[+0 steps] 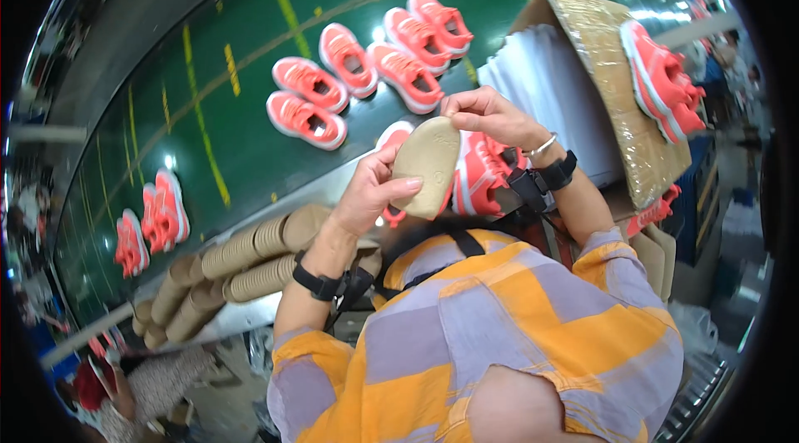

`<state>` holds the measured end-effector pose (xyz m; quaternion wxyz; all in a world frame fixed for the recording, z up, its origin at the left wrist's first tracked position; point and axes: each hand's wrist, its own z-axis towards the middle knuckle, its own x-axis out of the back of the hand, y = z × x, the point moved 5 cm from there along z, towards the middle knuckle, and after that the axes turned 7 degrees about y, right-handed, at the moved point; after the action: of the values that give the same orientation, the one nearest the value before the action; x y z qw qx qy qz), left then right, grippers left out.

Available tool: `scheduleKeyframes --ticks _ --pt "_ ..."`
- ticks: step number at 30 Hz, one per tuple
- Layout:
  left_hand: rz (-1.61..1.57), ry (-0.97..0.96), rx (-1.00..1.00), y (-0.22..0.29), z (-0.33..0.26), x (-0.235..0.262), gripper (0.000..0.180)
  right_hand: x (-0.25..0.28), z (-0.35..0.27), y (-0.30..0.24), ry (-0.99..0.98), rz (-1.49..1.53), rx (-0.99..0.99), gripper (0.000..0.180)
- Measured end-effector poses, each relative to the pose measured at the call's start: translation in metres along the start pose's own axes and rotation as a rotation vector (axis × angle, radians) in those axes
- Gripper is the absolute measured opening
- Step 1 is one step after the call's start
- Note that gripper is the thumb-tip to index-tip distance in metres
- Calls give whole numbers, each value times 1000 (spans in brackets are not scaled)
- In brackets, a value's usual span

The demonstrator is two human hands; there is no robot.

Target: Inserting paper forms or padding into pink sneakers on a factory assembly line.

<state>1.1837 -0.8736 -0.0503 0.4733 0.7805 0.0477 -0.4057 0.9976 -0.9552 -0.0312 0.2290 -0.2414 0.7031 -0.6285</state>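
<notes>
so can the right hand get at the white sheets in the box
Probably yes: the right hand is close to the white sheets, and nothing seems to stand between them. It pinches the tan insert, though, so it would likely need to let go first.

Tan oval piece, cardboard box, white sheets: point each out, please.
Tan oval piece [428, 165], head view: middle of its broad face.
Cardboard box [606, 81], head view: its taped side panel.
White sheets [551, 94], head view: middle of the stack.

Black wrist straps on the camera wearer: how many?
2: left strap up the arm from the left hand; right strap up the arm from the right hand, past the silver bangle. Both visible.
</notes>
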Motion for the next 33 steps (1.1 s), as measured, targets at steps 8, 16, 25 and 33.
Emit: scheduleKeyframes --ticks 8,16,25,33 --pt "124 156 -107 -25 72 -22 43 223 -113 81 1068 -1440 66 33" --pt "243 338 -343 -41 150 -10 48 199 -76 94 1360 -134 111 48" --pt "646 225 -874 12 155 -46 36 73 23 -84 522 -714 558 49" --pt "941 -473 169 -25 132 -78 60 77 36 -121 1025 -754 786 47"
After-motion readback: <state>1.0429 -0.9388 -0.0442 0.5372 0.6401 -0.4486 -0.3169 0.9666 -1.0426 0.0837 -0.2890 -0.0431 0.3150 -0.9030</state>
